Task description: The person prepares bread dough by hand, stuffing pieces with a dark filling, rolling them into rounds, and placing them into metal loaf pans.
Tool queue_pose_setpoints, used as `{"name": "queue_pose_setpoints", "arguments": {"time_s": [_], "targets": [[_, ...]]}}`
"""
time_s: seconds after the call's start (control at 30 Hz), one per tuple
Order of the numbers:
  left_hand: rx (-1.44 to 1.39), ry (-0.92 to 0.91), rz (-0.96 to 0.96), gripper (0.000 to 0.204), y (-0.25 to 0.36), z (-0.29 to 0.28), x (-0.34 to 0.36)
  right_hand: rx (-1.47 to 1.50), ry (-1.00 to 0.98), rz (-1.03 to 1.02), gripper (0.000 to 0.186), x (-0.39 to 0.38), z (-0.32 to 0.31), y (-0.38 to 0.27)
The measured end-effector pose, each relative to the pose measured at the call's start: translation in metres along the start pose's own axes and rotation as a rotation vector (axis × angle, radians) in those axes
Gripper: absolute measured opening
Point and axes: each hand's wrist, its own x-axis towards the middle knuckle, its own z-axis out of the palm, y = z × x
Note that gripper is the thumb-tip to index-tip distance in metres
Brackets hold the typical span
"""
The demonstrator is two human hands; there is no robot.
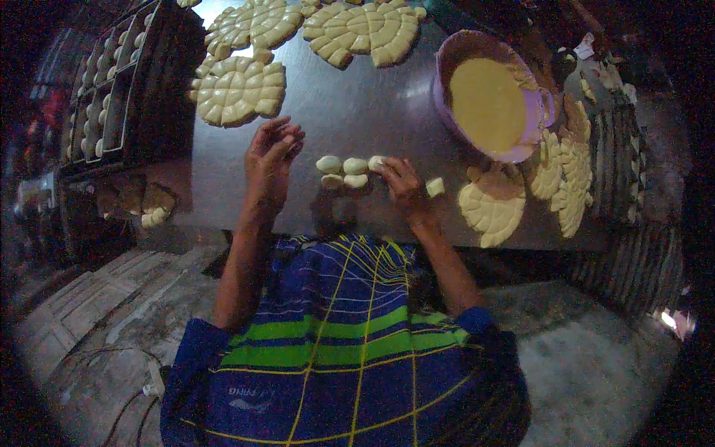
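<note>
Small pale dough pieces point(355, 165) sit in two short rows on the metal table point(320, 97), in front of my body. The fingertips of my right hand point(403, 186) pinch another dough piece point(377, 163) at the right end of the far row. Left of the rows, my left hand point(274, 153) is raised with loosely bent fingers and holds nothing I can see. Just right of my right hand lies a separate small dough lump point(435, 187).
Large scored dough slabs point(242, 89) lie at the far left and far middle, another point(491, 205) at the right. A purple tub point(532, 134) of yellow dough or batter stands at the far right. A dark rack point(126, 89) with rounded dough pieces stands at the left.
</note>
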Motion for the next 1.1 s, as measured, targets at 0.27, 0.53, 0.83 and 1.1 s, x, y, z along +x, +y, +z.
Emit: {"name": "queue_pose_setpoints", "arguments": {"time_s": [0.27, 0.53, 0.83, 1.1], "targets": [[0.047, 0.046, -0.101, 0.039, -0.027, -0.008, -0.017, 0.039, 0.173, 0.502, 0.034, -0.014, -0.047, 0.008], [0.111, -0.014, -0.118, 0.032, -0.023, 0.008, -0.015, 0.061, -0.093, 0.29, 0.035, -0.055, -0.095, 0.036], [0.582, -0.243, 0.284, 0.021, -0.002, 0.086, -0.02, 0.414, 0.057, 0.348, 0.027, -0.01, -0.084, 0.002], [1.039, -0.391, 1.243, 0.02, 0.0, 0.134, -0.041, 0.932, 0.233, 0.462, 0.028, 0.023, -0.072, -0.05]]}}
